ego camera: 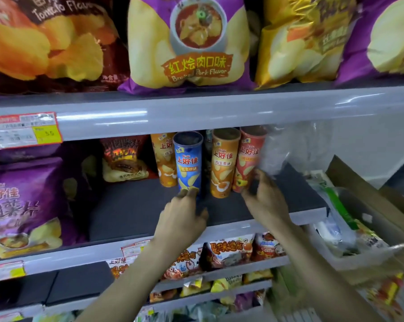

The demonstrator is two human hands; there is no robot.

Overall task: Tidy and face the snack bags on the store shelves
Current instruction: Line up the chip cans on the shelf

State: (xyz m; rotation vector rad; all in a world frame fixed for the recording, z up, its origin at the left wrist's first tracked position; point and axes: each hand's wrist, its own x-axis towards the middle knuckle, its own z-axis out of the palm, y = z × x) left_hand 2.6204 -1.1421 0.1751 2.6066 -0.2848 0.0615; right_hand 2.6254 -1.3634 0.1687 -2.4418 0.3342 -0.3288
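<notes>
On the middle shelf (131,205), the left hand (182,221) is extended forward with fingers nearly straight and thumb spread to the side. Its fingertips (188,192) touch the foot of the blue canister (188,161), and it holds nothing. The right hand (266,198) sits just beside the red canister (248,159), thumb and fingers curved in a C against the tube's lower right side; blur hides whether they actually clamp it. Between these two tubes stands an orange canister (223,163), upright and touching the red one. A second orange canister (165,163) stands behind the blue one, to its left. A crumpled clear plastic bag (289,149) lies just right of the red tube. Further left, at the back, a small dark-and-yellow chip bag (124,159) stands alone, and a large purple chip bag (22,201) stands at the front left. On the upper shelf (219,108) four big bags face out in a row: a tomato flavour bag (52,47), a braised pork bag (187,43), a yellow bag (301,43) leaning slightly, and another purple bag (387,36). A price label (25,129) is stuck on that shelf's rail. Below, small orange snack packets (228,252) line the lower shelf (242,264), and a cardboard box (370,196) stands off to the right.
</notes>
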